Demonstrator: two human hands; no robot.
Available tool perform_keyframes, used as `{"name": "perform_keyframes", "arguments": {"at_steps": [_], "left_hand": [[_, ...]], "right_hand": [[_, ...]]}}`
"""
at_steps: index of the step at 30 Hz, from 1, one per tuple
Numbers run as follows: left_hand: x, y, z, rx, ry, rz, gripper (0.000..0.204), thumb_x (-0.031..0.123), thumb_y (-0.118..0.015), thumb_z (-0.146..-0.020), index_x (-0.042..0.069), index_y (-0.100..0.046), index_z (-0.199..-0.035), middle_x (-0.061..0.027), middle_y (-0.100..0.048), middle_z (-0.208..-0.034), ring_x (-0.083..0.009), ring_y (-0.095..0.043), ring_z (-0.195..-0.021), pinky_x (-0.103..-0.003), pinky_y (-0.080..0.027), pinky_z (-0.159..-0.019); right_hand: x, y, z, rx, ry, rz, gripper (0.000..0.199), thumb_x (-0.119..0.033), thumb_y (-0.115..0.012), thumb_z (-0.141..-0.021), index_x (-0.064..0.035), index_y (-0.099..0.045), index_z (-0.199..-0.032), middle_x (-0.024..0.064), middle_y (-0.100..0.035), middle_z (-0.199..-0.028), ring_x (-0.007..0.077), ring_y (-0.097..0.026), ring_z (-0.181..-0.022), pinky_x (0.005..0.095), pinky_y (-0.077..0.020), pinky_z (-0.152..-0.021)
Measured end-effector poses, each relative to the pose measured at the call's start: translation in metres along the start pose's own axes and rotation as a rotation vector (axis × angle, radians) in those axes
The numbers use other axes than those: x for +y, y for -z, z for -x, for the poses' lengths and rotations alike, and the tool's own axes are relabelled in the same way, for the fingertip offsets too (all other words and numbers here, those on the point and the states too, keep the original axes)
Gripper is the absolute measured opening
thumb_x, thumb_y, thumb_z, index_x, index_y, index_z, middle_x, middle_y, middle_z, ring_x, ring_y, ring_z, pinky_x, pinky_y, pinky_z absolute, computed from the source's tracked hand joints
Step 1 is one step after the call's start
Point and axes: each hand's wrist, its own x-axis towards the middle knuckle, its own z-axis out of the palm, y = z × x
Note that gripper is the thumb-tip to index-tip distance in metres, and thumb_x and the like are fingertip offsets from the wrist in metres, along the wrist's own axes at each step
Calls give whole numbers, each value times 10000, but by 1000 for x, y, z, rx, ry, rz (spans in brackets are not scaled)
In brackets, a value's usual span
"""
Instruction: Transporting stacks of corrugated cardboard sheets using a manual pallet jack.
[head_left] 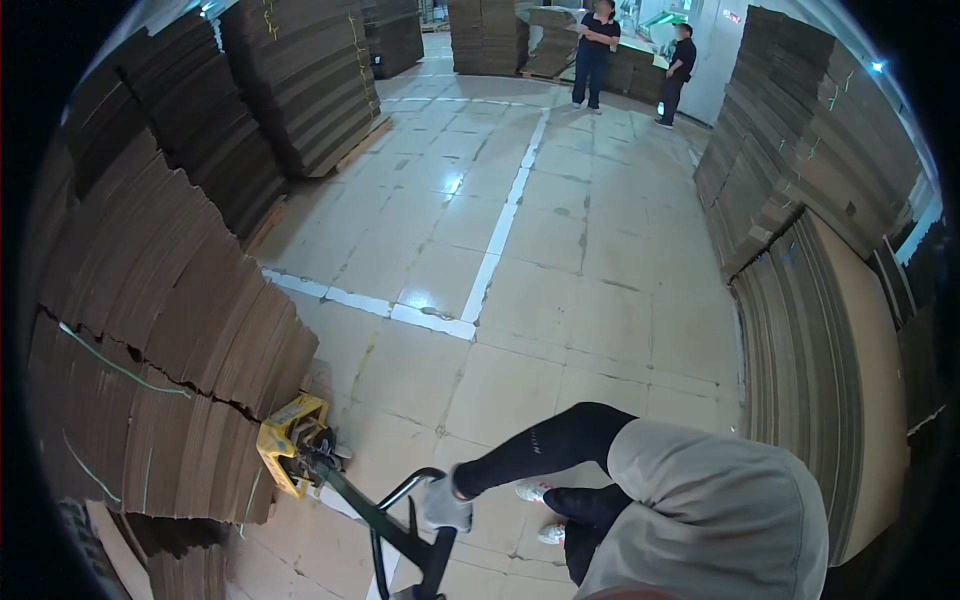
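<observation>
My right hand (pixel 447 503), in a pale grey glove below a black sleeve, is closed round the looped handle of a pallet jack (pixel 372 512). The handle slopes up and left to the jack's yellow body (pixel 278 452). That body stands against a tall stack of brown cardboard sheets (pixel 190 350), which a wide crack divides into upper and lower parts. A small greyish patch by the handle at the bottom edge could be my left hand, but it is cut off and its fingers do not show.
More cardboard stacks (pixel 300 85) stand on pallets along the left. Others (pixel 800 130) line the right, with upright sheets (pixel 800 350) leaning nearer me. White tape (pixel 500 240) marks the tiled floor. Two people (pixel 594 55) (pixel 678 75) stand by a counter at the back.
</observation>
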Motion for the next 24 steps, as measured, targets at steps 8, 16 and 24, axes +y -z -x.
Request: {"name": "perform_keyframes", "arguments": {"at_steps": [8, 16, 24], "left_hand": [[-15, -118, -19, -201, 82, 79, 318, 315, -688, -726, 33, -670, -872, -135, -639, -714, -219, -613, -680, -398, -497, -621], [-29, -227, -59, -243, 187, -268, 466, 544, -648, -665, 122, -703, -854, -111, -692, -794, -281, -671, -772, -420, -516, -708], [8, -5, -11, 274, 46, -1, 290, 366, -753, -629, 95, -653, -663, -60, -615, -539, -213, -611, -475, -358, -492, -496]], "right_hand": [[2, -143, -2, -75, 55, 85, 228, -246, -654, -527, -69, -684, -666, 104, -649, -623, 272, -651, -590, 404, -499, -507], [22, -308, 11, 56, -69, 78, 188, -201, -692, -549, -72, -675, -685, 100, -650, -645, 297, -657, -629, 405, -503, -531], [12, -24, 0, 197, -15, -55, 139, -208, -668, -505, -118, -633, -605, 92, -616, -590, 277, -627, -571, 428, -471, -503]]}}
